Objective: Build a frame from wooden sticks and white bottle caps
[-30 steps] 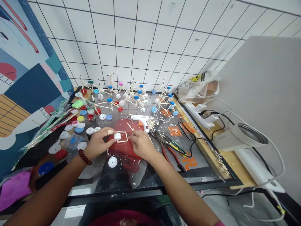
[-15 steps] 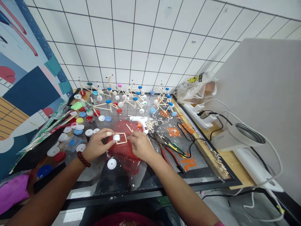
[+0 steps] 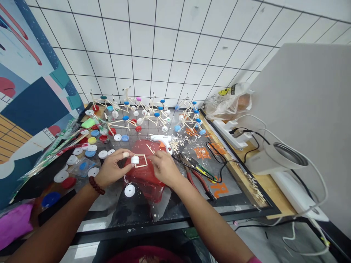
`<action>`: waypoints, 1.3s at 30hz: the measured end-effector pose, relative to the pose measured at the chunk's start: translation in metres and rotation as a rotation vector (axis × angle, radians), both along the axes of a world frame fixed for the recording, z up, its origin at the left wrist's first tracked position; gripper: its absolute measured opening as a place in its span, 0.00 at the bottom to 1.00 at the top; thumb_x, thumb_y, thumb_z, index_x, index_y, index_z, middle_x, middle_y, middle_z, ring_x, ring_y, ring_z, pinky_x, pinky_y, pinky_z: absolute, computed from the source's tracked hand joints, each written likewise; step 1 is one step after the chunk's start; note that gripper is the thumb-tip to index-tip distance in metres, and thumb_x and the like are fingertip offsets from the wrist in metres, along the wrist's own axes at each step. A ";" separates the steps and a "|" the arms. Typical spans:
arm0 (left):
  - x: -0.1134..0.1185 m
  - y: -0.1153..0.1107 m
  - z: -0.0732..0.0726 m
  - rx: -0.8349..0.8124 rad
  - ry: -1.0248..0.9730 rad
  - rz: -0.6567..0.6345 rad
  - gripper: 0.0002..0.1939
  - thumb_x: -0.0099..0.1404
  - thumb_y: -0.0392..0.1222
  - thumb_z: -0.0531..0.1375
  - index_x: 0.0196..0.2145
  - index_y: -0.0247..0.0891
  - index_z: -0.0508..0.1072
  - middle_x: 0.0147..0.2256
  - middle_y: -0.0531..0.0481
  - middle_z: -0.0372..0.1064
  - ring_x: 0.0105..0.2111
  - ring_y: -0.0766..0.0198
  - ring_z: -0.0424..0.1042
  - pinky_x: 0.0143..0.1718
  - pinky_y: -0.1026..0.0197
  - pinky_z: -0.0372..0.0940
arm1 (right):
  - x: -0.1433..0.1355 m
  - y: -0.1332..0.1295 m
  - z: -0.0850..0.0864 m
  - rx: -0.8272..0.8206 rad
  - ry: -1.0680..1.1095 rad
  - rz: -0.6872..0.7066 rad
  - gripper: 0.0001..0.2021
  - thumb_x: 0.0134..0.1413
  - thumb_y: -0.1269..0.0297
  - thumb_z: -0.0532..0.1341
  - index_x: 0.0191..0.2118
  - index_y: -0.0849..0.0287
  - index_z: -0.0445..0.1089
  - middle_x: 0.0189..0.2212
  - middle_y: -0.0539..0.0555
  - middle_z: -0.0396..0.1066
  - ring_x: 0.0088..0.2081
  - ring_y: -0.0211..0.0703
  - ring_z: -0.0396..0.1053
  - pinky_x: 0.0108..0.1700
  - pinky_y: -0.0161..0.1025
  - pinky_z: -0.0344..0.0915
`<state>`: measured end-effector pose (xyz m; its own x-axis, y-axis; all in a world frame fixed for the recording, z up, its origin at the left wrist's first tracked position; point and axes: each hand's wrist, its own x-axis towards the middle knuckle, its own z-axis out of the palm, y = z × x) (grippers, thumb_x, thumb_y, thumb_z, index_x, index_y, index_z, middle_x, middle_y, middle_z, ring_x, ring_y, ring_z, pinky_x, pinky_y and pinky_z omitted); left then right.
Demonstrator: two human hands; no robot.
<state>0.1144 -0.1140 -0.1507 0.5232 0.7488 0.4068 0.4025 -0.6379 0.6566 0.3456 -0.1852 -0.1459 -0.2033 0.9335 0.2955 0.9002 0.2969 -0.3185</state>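
My left hand [image 3: 115,167] pinches a white bottle cap [image 3: 135,160] between thumb and fingers; a pale wrap circles one finger. A small rectangular frame of thin wooden sticks [image 3: 146,160] extends from the cap toward the right. My right hand [image 3: 165,167] is closed beside the frame's right side, fingertips bunched; what they grip is hidden. A thin stick [image 3: 149,148] shows just above those fingers, and I cannot tell whether it is held. Both hands are above a translucent red plastic piece [image 3: 145,184]. A white cap with a centre hole [image 3: 129,190] lies nearer me.
A white glue gun [image 3: 161,140] lies behind my hands, with wood crumbs [image 3: 179,146] beside it. Red-handled pliers [image 3: 201,182] and a black cable [image 3: 223,168] lie right. Several stick-and-cap models [image 3: 156,114] stand behind. Loose caps [image 3: 90,153] crowd the left; a power strip [image 3: 231,134] sits right.
My right hand has shifted slightly, its fingers drawn together near the frame. The left hand keeps hold of the cap. The whole view has moved a little.
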 end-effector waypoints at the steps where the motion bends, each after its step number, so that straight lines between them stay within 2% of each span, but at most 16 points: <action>1: 0.000 0.000 0.000 0.000 -0.007 0.006 0.12 0.60 0.44 0.64 0.42 0.40 0.77 0.44 0.45 0.74 0.44 0.57 0.74 0.48 0.55 0.69 | 0.005 0.002 0.002 0.046 0.017 -0.074 0.16 0.57 0.74 0.56 0.48 0.58 0.74 0.38 0.57 0.70 0.41 0.48 0.66 0.45 0.42 0.61; 4: 0.000 0.000 0.001 -0.006 -0.036 0.017 0.12 0.60 0.44 0.64 0.41 0.40 0.77 0.43 0.44 0.74 0.43 0.57 0.74 0.48 0.54 0.69 | 0.020 0.013 0.010 0.098 0.012 -0.374 0.13 0.59 0.65 0.58 0.48 0.60 0.72 0.42 0.62 0.71 0.44 0.52 0.67 0.47 0.45 0.61; 6: 0.001 0.000 0.001 -0.010 -0.054 0.023 0.11 0.60 0.45 0.64 0.40 0.39 0.77 0.43 0.44 0.74 0.43 0.57 0.75 0.47 0.54 0.70 | 0.027 0.022 0.014 -0.010 -0.031 -0.500 0.15 0.59 0.58 0.60 0.47 0.63 0.72 0.43 0.65 0.71 0.44 0.54 0.68 0.46 0.46 0.62; 9: 0.000 -0.001 0.002 -0.014 -0.064 0.016 0.11 0.60 0.45 0.63 0.40 0.39 0.78 0.43 0.44 0.74 0.43 0.57 0.75 0.47 0.55 0.70 | 0.031 0.036 0.017 -0.209 -0.005 -0.558 0.18 0.58 0.53 0.60 0.43 0.64 0.73 0.43 0.68 0.73 0.43 0.55 0.71 0.43 0.45 0.64; 12: 0.000 -0.001 0.002 -0.003 -0.059 -0.003 0.12 0.60 0.45 0.63 0.41 0.40 0.78 0.43 0.44 0.74 0.43 0.56 0.75 0.47 0.54 0.70 | 0.030 0.046 0.018 -0.269 0.093 -0.589 0.12 0.57 0.59 0.60 0.39 0.64 0.73 0.41 0.67 0.75 0.43 0.54 0.73 0.42 0.43 0.64; 16: -0.002 0.000 0.001 0.014 -0.056 -0.012 0.12 0.60 0.45 0.63 0.41 0.41 0.79 0.43 0.44 0.75 0.43 0.56 0.75 0.47 0.54 0.70 | 0.032 0.045 0.020 -0.222 0.189 -0.596 0.09 0.57 0.63 0.57 0.36 0.62 0.71 0.37 0.66 0.76 0.41 0.52 0.74 0.40 0.41 0.64; 20: -0.002 0.000 -0.001 0.019 -0.054 -0.035 0.11 0.61 0.44 0.63 0.41 0.41 0.79 0.42 0.45 0.75 0.42 0.57 0.76 0.46 0.55 0.70 | 0.033 0.031 0.020 -0.151 0.327 -0.565 0.10 0.59 0.62 0.52 0.40 0.62 0.66 0.37 0.63 0.76 0.39 0.48 0.74 0.38 0.39 0.66; 22: -0.001 0.000 -0.002 0.011 -0.053 -0.035 0.11 0.62 0.44 0.62 0.41 0.40 0.79 0.42 0.45 0.75 0.42 0.57 0.75 0.46 0.55 0.70 | 0.031 0.023 0.016 -0.144 0.577 -0.487 0.11 0.58 0.61 0.52 0.44 0.60 0.62 0.33 0.56 0.75 0.34 0.44 0.74 0.35 0.38 0.66; 25: -0.001 0.001 -0.004 -0.023 -0.042 -0.029 0.12 0.62 0.45 0.62 0.42 0.40 0.79 0.42 0.44 0.75 0.42 0.57 0.75 0.46 0.55 0.69 | 0.026 0.016 0.005 -0.160 1.123 -0.295 0.15 0.52 0.56 0.59 0.43 0.57 0.61 0.26 0.48 0.72 0.25 0.40 0.69 0.29 0.35 0.64; 27: -0.002 0.002 -0.005 -0.042 -0.033 -0.026 0.12 0.62 0.45 0.62 0.42 0.40 0.79 0.42 0.44 0.75 0.43 0.57 0.75 0.46 0.55 0.69 | 0.026 0.015 -0.003 -0.165 1.262 -0.227 0.16 0.49 0.51 0.63 0.38 0.57 0.63 0.24 0.46 0.68 0.23 0.37 0.65 0.26 0.34 0.61; 30: -0.002 0.002 -0.005 -0.043 -0.028 -0.027 0.12 0.62 0.45 0.62 0.42 0.40 0.78 0.41 0.45 0.75 0.42 0.57 0.75 0.46 0.56 0.69 | 0.029 0.015 -0.010 -0.144 1.213 -0.218 0.18 0.52 0.46 0.61 0.36 0.57 0.66 0.25 0.47 0.68 0.25 0.38 0.65 0.28 0.34 0.60; 32: -0.002 0.002 -0.004 -0.039 -0.032 -0.018 0.11 0.62 0.45 0.62 0.41 0.39 0.79 0.41 0.45 0.75 0.42 0.57 0.75 0.46 0.56 0.69 | 0.033 0.013 -0.009 -0.075 1.121 -0.208 0.18 0.54 0.47 0.60 0.41 0.57 0.67 0.31 0.50 0.72 0.31 0.41 0.68 0.34 0.37 0.64; 35: -0.001 0.002 -0.004 -0.031 -0.033 -0.010 0.11 0.62 0.45 0.63 0.41 0.40 0.79 0.41 0.46 0.75 0.41 0.58 0.75 0.45 0.57 0.69 | 0.036 0.005 0.001 0.023 0.848 -0.195 0.16 0.57 0.53 0.58 0.47 0.56 0.67 0.39 0.54 0.75 0.38 0.46 0.70 0.42 0.40 0.64; 39: -0.001 0.001 -0.005 -0.013 -0.038 -0.026 0.10 0.63 0.44 0.63 0.41 0.40 0.78 0.41 0.47 0.74 0.41 0.59 0.75 0.45 0.58 0.68 | 0.037 -0.007 0.013 -0.019 0.482 -0.220 0.12 0.60 0.57 0.55 0.45 0.58 0.67 0.33 0.55 0.74 0.33 0.48 0.70 0.37 0.40 0.61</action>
